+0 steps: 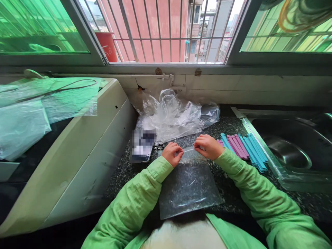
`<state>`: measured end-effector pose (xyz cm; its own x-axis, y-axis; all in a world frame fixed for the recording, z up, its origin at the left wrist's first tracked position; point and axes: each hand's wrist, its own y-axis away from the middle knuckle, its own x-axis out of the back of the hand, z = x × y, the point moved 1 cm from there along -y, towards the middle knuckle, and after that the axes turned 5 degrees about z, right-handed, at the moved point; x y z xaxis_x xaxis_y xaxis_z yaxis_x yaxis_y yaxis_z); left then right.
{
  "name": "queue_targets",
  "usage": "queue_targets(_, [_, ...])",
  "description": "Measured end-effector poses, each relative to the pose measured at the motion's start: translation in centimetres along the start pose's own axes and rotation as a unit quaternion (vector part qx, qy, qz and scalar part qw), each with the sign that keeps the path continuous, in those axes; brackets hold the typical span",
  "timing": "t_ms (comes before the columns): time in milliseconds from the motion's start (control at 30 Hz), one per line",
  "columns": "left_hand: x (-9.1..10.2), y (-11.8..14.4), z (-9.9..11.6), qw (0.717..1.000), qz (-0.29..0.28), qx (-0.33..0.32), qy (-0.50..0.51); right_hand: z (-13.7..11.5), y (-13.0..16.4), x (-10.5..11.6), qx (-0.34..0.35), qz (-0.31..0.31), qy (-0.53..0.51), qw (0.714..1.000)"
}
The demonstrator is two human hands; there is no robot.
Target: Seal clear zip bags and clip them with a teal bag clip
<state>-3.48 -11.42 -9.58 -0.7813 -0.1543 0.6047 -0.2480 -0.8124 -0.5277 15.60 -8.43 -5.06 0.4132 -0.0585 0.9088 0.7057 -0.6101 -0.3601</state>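
Both hands pinch top edge of clear bag, flat on bench at frame center: left hand & right hand fingers clenched on its rim. Clip sticks just right; sink far right.

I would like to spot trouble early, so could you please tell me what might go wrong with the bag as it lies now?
The clear plastic bag hangs over the counter's front edge, held only at its top by the left hand and right hand; it may slide off if released. The pink and blue strips lie close by the right hand, beside the sink; a sleeve could knock them in.
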Motion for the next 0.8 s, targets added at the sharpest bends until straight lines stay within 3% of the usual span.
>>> queue_targets(400, [0.4,0.0,0.6,0.997,-0.02,0.073,-0.003,-0.8,0.0,-0.1,0.014,0.015,0.008,1.0])
queue_targets(600, [0.2,-0.1,0.4,1.0,-0.006,0.001,0.001,-1.3,-0.1,-0.3,0.022,0.021,-0.004,1.0])
queue_targets(800, [0.2,0.0,0.4,1.0,0.011,-0.024,0.002,-1.3,-0.1,-0.5,0.018,0.024,-0.012,0.999])
